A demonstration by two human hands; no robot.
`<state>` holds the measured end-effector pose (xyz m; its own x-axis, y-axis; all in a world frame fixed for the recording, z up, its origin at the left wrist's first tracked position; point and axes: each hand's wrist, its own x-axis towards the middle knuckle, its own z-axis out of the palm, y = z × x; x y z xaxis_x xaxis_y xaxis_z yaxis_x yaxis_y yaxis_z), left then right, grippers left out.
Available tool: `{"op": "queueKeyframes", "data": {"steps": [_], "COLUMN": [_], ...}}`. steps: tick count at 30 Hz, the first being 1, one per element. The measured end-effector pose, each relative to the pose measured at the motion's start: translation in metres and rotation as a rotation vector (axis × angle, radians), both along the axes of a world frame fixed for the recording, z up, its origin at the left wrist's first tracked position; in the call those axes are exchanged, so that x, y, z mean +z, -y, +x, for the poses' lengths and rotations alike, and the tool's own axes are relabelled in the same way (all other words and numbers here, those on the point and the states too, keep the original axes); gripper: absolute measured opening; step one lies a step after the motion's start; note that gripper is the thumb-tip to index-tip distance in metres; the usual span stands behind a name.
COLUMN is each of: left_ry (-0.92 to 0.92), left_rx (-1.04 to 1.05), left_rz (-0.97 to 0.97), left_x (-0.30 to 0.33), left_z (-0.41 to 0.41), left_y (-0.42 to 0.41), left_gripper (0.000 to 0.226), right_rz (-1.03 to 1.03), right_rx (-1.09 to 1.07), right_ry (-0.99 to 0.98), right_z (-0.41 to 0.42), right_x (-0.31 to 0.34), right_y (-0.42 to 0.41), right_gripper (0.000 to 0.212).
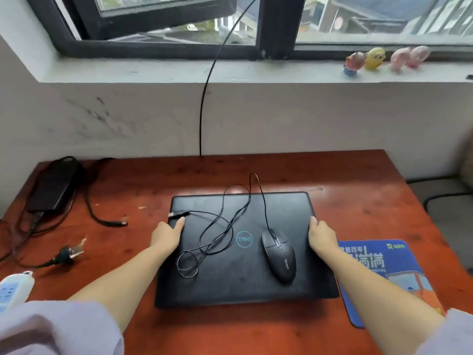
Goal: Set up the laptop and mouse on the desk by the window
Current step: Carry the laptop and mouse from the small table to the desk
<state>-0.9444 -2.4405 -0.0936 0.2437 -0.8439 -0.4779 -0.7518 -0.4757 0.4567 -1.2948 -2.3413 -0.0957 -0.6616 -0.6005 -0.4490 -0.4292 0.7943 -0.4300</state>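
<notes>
Mouse [279, 254] atop closed laptop [238, 283] lies lengthwise, nose toward window [271, 26].

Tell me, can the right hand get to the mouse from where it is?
Probably yes. The right hand grips the closed laptop's right edge, and the mouse sits on the lid just beside it with nothing between them. It would have to let go first.
</notes>
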Motion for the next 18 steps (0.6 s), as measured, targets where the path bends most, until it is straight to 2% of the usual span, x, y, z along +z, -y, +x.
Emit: {"op": "queueKeyframes", "data": {"steps": [8,18], "left_ry": [0.060,0.219], "left_rx": [-0.011,-0.105], "left_rz": [0.014,0.027], "left_x": [-0.014,-0.018], "left_z": [-0.016,-0.009], "left_y": [0.033,0.032], "left_gripper": [0.071,0.068], "right_rz": [0.037,0.050], "right_rx": [0.022,0.226], "right_ry": [-0.061,-0.215], "right_z": [-0.014,-0.022], "right_x": [-0.013,-0.016], "right_y": [0.035,0.037], "right_gripper": [0.054,0.052]}}
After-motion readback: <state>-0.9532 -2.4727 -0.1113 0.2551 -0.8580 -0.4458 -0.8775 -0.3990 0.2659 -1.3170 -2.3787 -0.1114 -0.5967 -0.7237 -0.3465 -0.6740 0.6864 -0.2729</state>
